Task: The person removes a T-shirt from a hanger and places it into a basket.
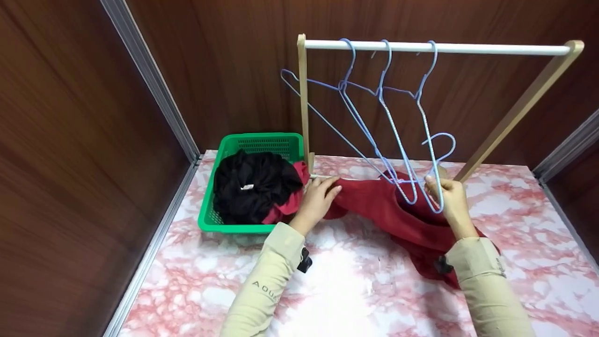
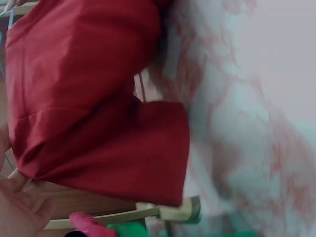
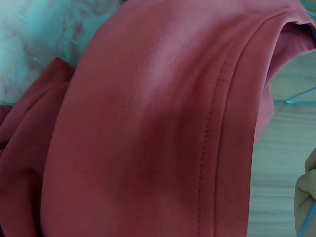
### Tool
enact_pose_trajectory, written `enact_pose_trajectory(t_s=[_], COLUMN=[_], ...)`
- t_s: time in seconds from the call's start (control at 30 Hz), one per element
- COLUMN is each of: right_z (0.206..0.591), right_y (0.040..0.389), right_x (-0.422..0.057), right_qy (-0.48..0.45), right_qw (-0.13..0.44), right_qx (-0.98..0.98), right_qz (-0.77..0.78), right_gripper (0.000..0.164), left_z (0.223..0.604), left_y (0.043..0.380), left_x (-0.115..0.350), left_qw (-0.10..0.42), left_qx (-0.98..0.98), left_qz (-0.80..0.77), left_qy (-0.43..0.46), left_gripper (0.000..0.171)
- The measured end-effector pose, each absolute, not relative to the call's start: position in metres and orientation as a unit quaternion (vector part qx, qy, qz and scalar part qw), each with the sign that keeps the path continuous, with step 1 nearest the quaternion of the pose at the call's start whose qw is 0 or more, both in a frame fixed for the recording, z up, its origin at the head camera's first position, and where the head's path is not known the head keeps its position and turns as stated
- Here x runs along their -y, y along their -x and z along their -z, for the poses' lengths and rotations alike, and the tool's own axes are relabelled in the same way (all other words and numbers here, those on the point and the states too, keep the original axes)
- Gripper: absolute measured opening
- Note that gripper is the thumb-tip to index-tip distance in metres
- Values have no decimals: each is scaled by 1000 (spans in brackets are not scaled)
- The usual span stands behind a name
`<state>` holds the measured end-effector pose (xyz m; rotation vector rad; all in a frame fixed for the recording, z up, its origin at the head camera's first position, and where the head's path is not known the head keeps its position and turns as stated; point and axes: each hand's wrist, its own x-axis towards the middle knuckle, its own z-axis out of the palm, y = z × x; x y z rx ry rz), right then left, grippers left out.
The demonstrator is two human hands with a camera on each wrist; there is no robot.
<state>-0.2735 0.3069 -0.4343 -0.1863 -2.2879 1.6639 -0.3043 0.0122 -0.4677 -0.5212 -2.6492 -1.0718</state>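
A red shirt [image 1: 369, 194] is stretched between my two hands, its lower part trailing over the tabletop on the right. My left hand [image 1: 318, 201] pinches the shirt at its left shoulder; in the left wrist view, the thumb and fingers of that hand [image 2: 22, 205] grip the cloth's edge above a drooping sleeve [image 2: 143, 153]. My right hand [image 1: 451, 199] grips a blue-and-white wire hanger [image 1: 453, 142], its hook pointing up, close by the shirt's neck opening. The right wrist view shows the stitched collar [image 3: 227, 123] large, with the fingers [image 3: 307, 190] around the blue wire at the right edge.
Several similar hangers [image 1: 386, 107] hang from the white rod [image 1: 491, 48] of a wooden-legged rack, partly in front of the right hand. Left of the rack, a green basket [image 1: 234, 228] holds black clothing [image 1: 252, 182] and pinkish-red cloth [image 1: 290, 201]. Brown panels enclose the marbled table [image 1: 187, 290].
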Motion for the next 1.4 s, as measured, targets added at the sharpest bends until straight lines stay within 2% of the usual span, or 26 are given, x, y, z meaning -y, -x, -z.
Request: enact_pose_trajectory(t_s=[0.1,0.3,0.43,0.57,0.67,0.8,1.1,1.27,1.4], right_z=[428,410,406,410,420,430,437,435,432], right_y=[271,260,259,262,268,274,275,272,270], right_x=[-301,-284,-279,-279,-285,-294,-318,-328,-334], right_qy=[59,-8,-26,-42,-50,-48,-30,21,51], right_qw=[139,126,117,137,151,143,144,144,147], right_qx=[818,850,845,855,865,877,889,894,880], right_qz=[-555,-512,-522,-499,-475,-457,-434,-423,-450], right_gripper=[39,19,24,26,24,23,22,26,21], left_z=[470,471,471,469,466,461,458,460,462], left_y=[304,304,303,304,305,308,315,317,318], left_x=[-14,-15,-16,-16,-15,-11,12,20,25], left_qw=[119,120,114,122,137,159,223,213,195], left_qx=[892,872,865,858,847,823,791,781,780], left_qz=[405,451,470,484,502,539,570,586,594], left_qy=[161,144,134,120,108,88,-8,-22,-32], left_gripper=[32,21,21,22,21,20,16,16,17])
